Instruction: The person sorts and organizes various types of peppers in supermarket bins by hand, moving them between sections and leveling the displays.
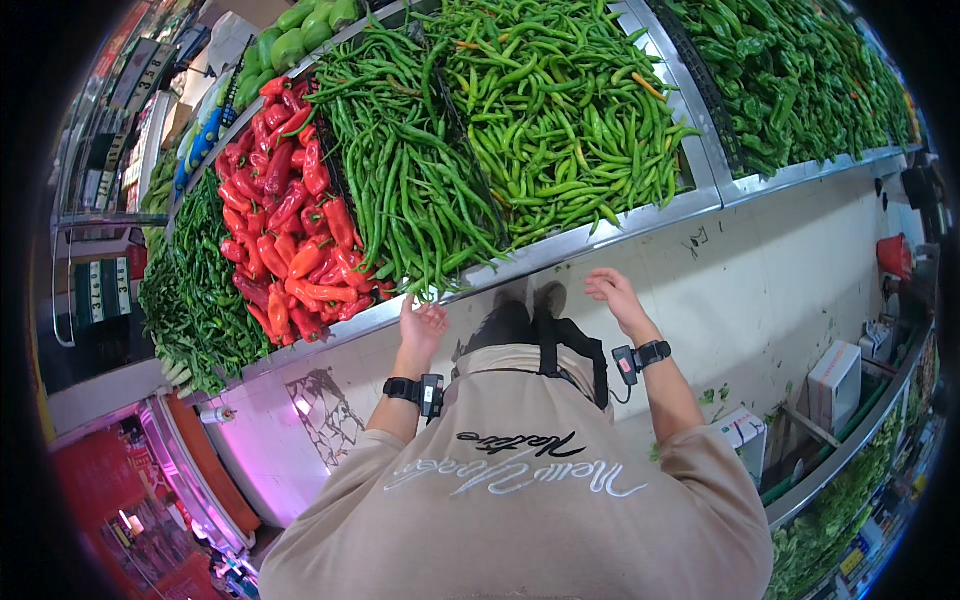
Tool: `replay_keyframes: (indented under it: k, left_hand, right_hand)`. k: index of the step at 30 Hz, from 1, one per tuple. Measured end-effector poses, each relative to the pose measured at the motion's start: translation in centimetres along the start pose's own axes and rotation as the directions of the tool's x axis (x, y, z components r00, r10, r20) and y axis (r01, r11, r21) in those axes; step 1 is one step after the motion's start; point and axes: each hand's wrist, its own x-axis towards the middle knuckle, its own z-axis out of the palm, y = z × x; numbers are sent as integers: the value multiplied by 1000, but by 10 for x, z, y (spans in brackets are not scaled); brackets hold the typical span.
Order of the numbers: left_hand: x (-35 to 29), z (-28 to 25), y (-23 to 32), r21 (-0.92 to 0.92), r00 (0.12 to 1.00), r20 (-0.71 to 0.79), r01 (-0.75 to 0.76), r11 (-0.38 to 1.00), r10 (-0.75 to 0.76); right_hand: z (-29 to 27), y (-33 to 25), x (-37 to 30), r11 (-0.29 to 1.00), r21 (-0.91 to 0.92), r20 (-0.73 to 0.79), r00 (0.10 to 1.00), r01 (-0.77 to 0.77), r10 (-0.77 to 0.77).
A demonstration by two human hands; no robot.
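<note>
Standing at: a sloped produce shelf (600,235) with a metal front edge, both bare hands raised toward it.
Left hand: the left hand (422,325) is up at the shelf's rim, its grip open with the fingers loosely spread, holding nothing; its fingertips sit just under the tips of the dark green long chillies (400,180) that hang over the edge.
Right hand: the right hand (615,295) hovers just below the rim, its grip open and relaxed, empty, under the light green chillies (560,110).
Wrists: each carries a black wristband device (425,392).
Where the chillies lie: the dark long ones fill the bin straight ahead, between the red chillies (290,240) to the left and the light green heap to the right; thin dividers part the bins.
Farther off: green bell peppers (300,35) at the top, another leafy green pile (195,300) far left, more green peppers (790,70) far right.
Below: a pale floor (770,300), dark shoes (530,305), cardboard boxes (835,380) to the right.
Doing it well, as I judge: lift the overhanging pods from underneath with the left palm and push them up the slope, not pulling at their tips, since they lie tangled and loose ones could slide off the edge. The right hand is well placed to steady the neighbouring heap.
</note>
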Motion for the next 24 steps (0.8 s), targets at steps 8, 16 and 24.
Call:
replay_keyframes:
  k: [8,16,24]
  left_hand:
    - [-21,72,-7,-139,995,92,-33,990,46]
    - [7,71,-16,-352,986,56,-128,927,158]
    - [-4,9,3,541,924,-139,-232,809,357]
  right_hand:
    - [-12,-47,83,967,-165,-357,902,195,-243]
    - [-133,-68,168,761,-645,-676,410,70,-612]
    - [-30,-145,178,633,-651,-710,630,-419,-314]
